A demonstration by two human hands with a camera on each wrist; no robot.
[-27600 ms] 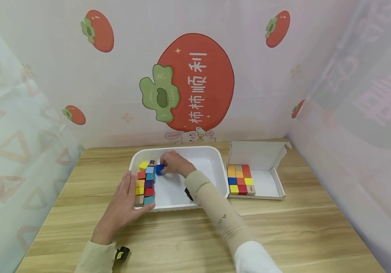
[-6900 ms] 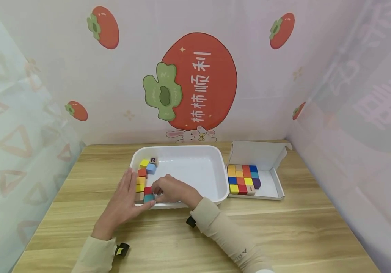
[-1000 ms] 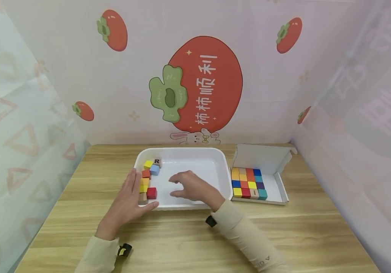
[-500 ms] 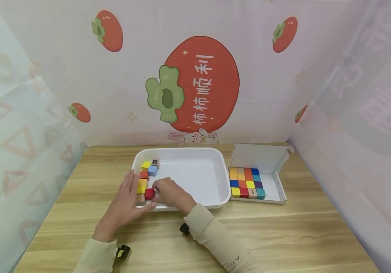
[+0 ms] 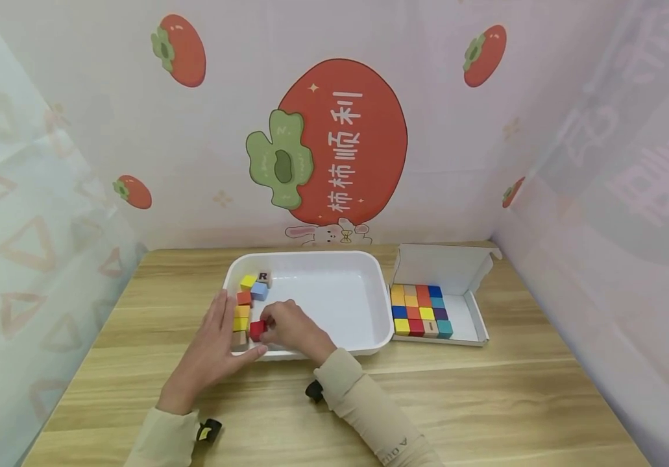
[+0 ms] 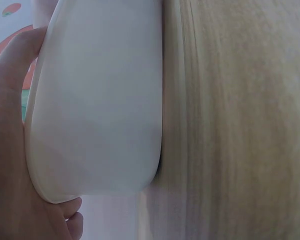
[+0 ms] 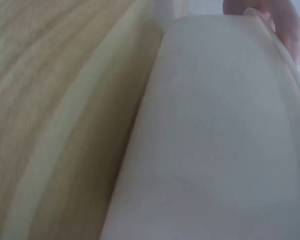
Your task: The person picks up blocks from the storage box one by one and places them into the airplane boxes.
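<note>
In the head view my right hand (image 5: 294, 331) pinches a red cube (image 5: 257, 331) between thumb and fingers, low in the left part of a white plastic tray (image 5: 311, 254). My left hand (image 5: 208, 347) rests on the tray's near-left corner, fingers straight along the left rim and thumb stretched over the front rim. Beside the red cube stands a column with a yellow cube (image 5: 241, 323), an orange cube (image 5: 243, 311) and a plain wooden cube (image 5: 239, 339). Farther back are an orange-red cube (image 5: 244, 298), a light blue cube (image 5: 259, 291), another yellow cube (image 5: 248, 282) and a wooden R cube (image 5: 263, 277).
A white cardboard box (image 5: 470, 318), its lid standing up at the back, sits against the tray's right side. Rows of coloured cubes (image 5: 418, 311) fill its left part. The wooden table (image 5: 334, 402) meets patterned cloth walls (image 5: 223, 130).
Since a second ago my right hand has moved left from mid-tray onto the red cube. Over the longer span, blue, teal and purple cubes went from tray to box. The left hand stayed put.
</note>
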